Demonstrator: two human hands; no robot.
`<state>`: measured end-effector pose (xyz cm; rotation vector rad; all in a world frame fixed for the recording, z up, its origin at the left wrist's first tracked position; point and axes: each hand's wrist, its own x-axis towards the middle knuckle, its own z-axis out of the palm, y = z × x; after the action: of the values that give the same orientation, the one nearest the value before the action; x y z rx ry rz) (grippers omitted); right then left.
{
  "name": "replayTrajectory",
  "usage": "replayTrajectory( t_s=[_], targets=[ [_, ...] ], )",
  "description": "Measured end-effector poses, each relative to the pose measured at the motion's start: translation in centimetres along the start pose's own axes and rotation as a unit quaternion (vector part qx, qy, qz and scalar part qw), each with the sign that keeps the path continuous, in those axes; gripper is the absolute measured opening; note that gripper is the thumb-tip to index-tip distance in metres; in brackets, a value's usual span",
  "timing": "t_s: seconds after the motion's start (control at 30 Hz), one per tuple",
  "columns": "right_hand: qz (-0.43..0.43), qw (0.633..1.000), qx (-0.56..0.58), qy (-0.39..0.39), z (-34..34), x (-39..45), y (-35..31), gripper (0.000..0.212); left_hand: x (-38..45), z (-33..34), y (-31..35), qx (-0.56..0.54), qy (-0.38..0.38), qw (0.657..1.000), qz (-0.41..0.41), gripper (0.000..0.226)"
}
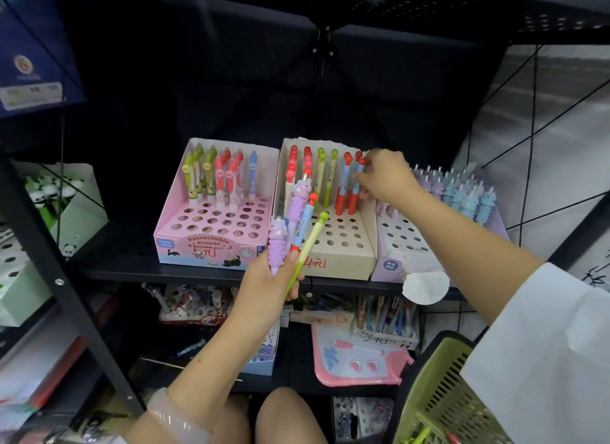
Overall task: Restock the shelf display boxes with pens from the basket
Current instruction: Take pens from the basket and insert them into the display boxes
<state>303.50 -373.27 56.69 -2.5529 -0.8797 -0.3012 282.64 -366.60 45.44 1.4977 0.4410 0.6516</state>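
Three display boxes stand side by side on the black shelf (185, 272): a pink box (211, 242) on the left, a beige box (343, 245) in the middle and a lilac box (402, 255) on the right. Each has a perforated top that keeps pens upright; in all three the back rows are filled and the front holes are vacant.

Right hand (384, 179): fingers curled, pinching a blue-and-red pen (355, 192) at the rear right of the beige box, apparently seating it in a hole beside matching pens.

Left hand (267, 288): closed around a bundle of about four pens (293, 232), two purple figure-topped, one blue, one yellow-green. The bundle is held upright in front of the beige box, probably as ready stock so the other hand can draw from it.

Green basket (442, 397): hangs at lower right near the right sleeve (544, 344); a few pens show inside.

Judgement: restocking is under way, many holes unfilled.
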Motion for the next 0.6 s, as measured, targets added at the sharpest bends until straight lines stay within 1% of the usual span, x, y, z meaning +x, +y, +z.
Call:
replayTrajectory(
  t_s=[0.07, 0.1, 0.13, 0.17, 0.2, 0.27, 0.3, 0.37, 0.43, 0.5, 0.57, 0.6],
  targets=[
    [0.002, 0.997, 0.059, 0.053, -0.3, -0.6, 0.2, 0.018, 0.0, 0.0, 0.0, 0.007, 0.001, 1.000, 0.004, 0.024],
    [-0.007, 0.992, 0.084, 0.089, -0.6, -1.1, 0.2, 0.018, 0.0, 0.0, 0.1, 0.009, 0.000, 1.000, 0.005, 0.025],
    [-0.020, 0.988, 0.106, 0.107, -0.9, -1.8, -0.1, 0.015, 0.0, 0.1, 0.1, 0.009, 0.000, 1.000, 0.006, 0.025],
    [-0.035, 0.985, 0.141, 0.092, -1.1, -2.5, -0.3, 0.014, 0.0, 0.1, 0.1, 0.008, -0.001, 1.000, 0.008, 0.025],
    [-0.050, 0.978, 0.197, 0.042, -1.0, -3.4, -0.7, 0.018, 0.0, 0.2, 0.1, 0.009, -0.001, 1.000, 0.010, 0.026],
    [-0.056, 0.941, 0.318, -0.103, -0.7, -5.6, -1.2, 0.027, 0.0, 0.5, 0.1, 0.015, 0.003, 1.000, 0.015, 0.028],
    [-0.053, 0.917, 0.360, -0.163, -0.5, -6.6, -1.3, 0.026, -0.1, 0.7, 0.0, 0.015, 0.006, 1.000, 0.018, 0.028],
    [-0.052, 0.882, 0.405, -0.235, 0.1, -8.1, -1.2, 0.020, -0.2, 1.1, 0.0, 0.013, 0.009, 1.000, 0.024, 0.029],
    [-0.060, 0.860, 0.432, -0.266, 0.8, -9.1, -1.0, 0.014, -0.3, 1.4, 0.0, 0.013, 0.005, 1.000, 0.027, 0.028],
    [-0.060, 0.846, 0.455, -0.271, 1.3, -9.7, -1.2, 0.010, -0.4, 1.6, 0.0, 0.015, 0.002, 0.999, 0.029, 0.027],
    [-0.060, 0.853, 0.459, -0.242, 1.2, -9.7, -1.4, 0.010, -0.5, 1.6, 0.1, 0.005, 0.006, 1.000, 0.022, 0.027],
    [-0.054, 0.862, 0.460, -0.206, 0.8, -9.3, -1.5, 0.012, -0.5, 1.6, 0.1, -0.006, 0.010, 1.000, 0.016, 0.026]
  ],
)
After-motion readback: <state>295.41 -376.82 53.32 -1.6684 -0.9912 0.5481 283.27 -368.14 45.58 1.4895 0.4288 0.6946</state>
